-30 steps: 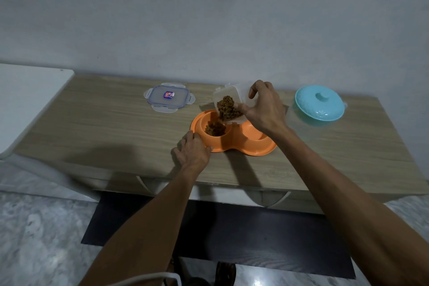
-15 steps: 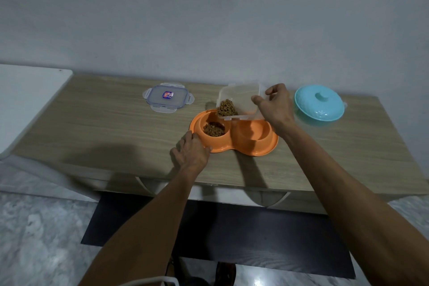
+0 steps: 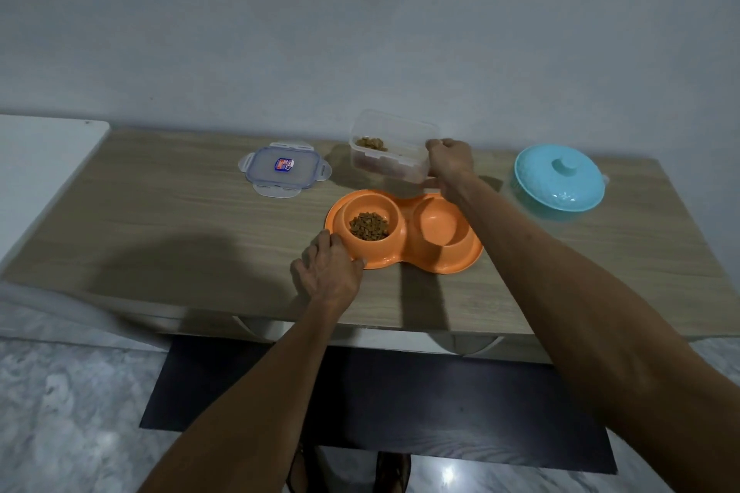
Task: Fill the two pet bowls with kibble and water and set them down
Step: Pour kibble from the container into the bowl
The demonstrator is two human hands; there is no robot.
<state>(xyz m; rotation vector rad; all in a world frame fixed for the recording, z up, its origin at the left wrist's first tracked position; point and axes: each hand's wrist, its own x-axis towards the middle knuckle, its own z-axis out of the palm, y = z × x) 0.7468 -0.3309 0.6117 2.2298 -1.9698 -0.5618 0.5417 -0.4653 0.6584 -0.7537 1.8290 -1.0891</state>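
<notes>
The right hand (image 3: 448,161) grips the right end of a clear plastic kibble container (image 3: 390,146), holding it upright just behind the orange double pet bowl (image 3: 404,230) on a wooden tabletop (image 3: 160,220); whether the container's base touches the wood cannot be told. The left hand (image 3: 330,272) rests on the table at the bowl's front-left edge, fingers curled against the rim to steady it. The left well of the bowl holds a small mound of brown kibble (image 3: 369,226); the right well sits empty and dry. A little kibble remains in the back corner of the container. The container's snap-lock lid (image 3: 285,169) lies flat to the bowl's far left, and a turquoise lidded pot (image 3: 559,183) stands well off to the bowl's right. The kibble stage appears done, with the container being parked. The next move likely calls for letting go of the container and finding water for the empty well; no water source is plainly visible, though the pot may hold it. After that, the filled bowl must be carried level to avoid spills.
</notes>
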